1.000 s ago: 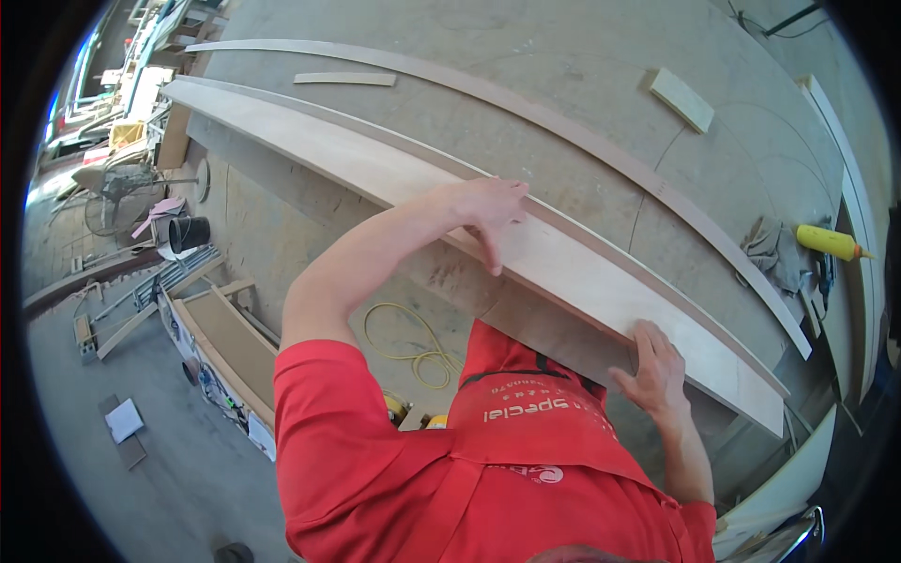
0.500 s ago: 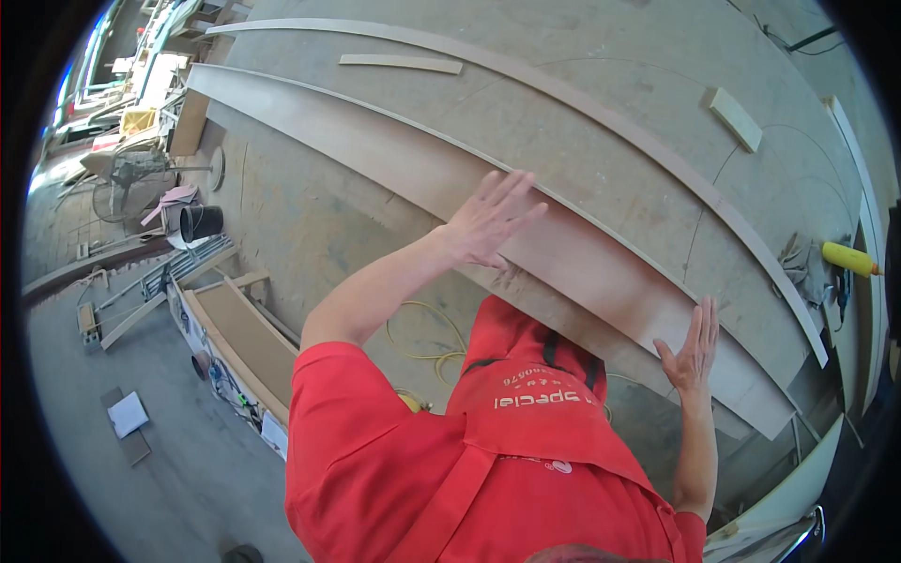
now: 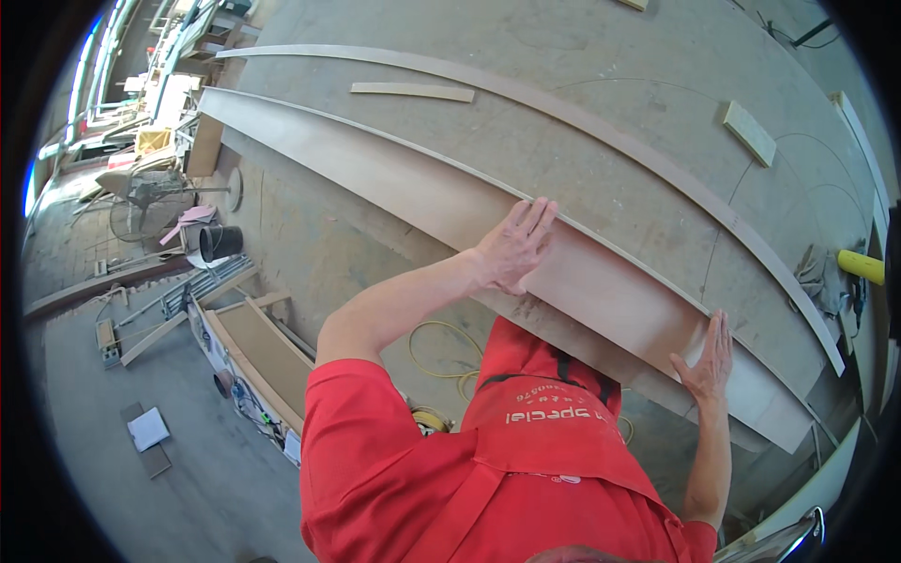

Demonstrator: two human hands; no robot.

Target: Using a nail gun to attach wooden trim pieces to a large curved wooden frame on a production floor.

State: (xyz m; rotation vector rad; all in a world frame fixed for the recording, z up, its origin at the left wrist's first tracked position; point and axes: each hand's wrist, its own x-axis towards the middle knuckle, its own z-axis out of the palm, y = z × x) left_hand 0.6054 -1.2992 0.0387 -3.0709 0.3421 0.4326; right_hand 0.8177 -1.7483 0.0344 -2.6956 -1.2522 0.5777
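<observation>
A long, curved pale wooden board [image 3: 394, 178] stands on edge along a big grey work surface [image 3: 582, 141]. My left hand [image 3: 514, 246] lies flat on the board's face near its middle, fingers spread and reaching the top edge. Further right, my right hand [image 3: 709, 361] presses flat against the same board close to its right end. Neither hand grips anything. My red shirt fills the lower middle of the view.
A thin curved wooden strip [image 3: 582, 113] lies on the work surface behind the board, with a short strip [image 3: 413, 91] and a small block [image 3: 749, 132]. A yellow tool [image 3: 862, 266] sits at right. Below left are a black bucket [image 3: 219, 242], a fan [image 3: 141, 202] and a yellow cable [image 3: 441, 352].
The view has tilted, and the board sits lower in it. My left hand slid up to the board's top edge; my right hand turned up flat against the board.
</observation>
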